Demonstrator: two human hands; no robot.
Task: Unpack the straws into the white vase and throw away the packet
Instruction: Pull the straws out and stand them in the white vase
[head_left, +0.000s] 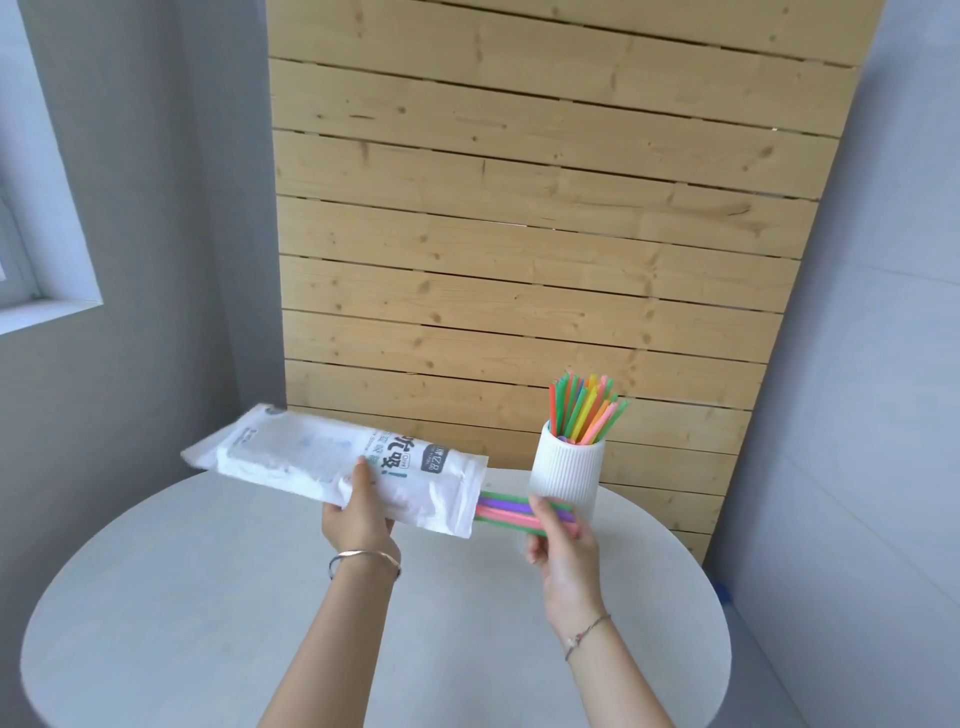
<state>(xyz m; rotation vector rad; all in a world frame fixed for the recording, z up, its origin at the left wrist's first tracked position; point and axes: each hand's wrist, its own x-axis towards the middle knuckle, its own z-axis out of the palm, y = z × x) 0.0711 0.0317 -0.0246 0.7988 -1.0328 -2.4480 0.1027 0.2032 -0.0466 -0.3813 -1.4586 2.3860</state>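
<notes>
My left hand (358, 519) holds a white plastic straw packet (332, 462) level above the table, its open end pointing right. A bunch of coloured straws (506, 509) sticks out of that open end. My right hand (558, 540) is closed on the far end of this bunch, just in front of the vase. The white ribbed vase (569, 467) stands upright at the back of the table. Several coloured straws (584, 415) stand in it, fanning upward.
The round white table (218, 623) fills the lower view. A wooden slat panel (519, 234) stands right behind it, with grey walls on both sides and a window sill (52, 312) at the left. No bin is in view.
</notes>
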